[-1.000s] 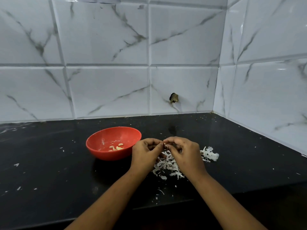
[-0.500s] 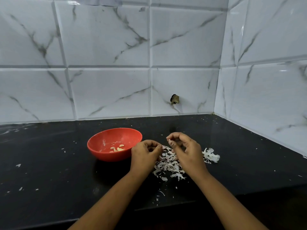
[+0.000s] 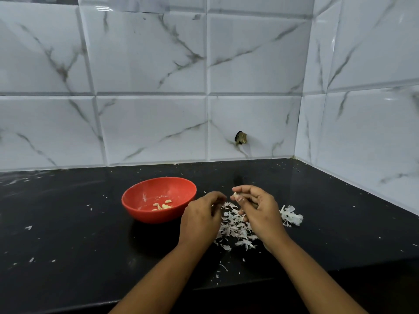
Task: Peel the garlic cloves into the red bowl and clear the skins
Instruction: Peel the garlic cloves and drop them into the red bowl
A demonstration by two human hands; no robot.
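A red bowl (image 3: 145, 211) stands on the black counter, with several peeled garlic cloves (image 3: 163, 205) lying in its bottom. Just right of the bowl, my left hand (image 3: 200, 217) hovers with its fingers curled; whether it holds anything is hidden. My right hand (image 3: 258, 208) pinches a small pale garlic clove (image 3: 235, 195) at its fingertips, a short gap from the left hand. A heap of white garlic skins (image 3: 233, 230) lies on the counter under and between both hands, and a second clump of skins (image 3: 291, 215) sits to the right.
Small skin flakes (image 3: 29, 227) are scattered across the black counter (image 3: 79, 241). Marble-look tiled walls close off the back and the right side, meeting in a corner. A dark hole with a fitting (image 3: 240, 138) shows in the back wall. The counter's front edge runs below my forearms.
My hands were joined together at the fingertips over the skins; they have drawn apart. The right hand now holds the clove alone, lifted slightly.
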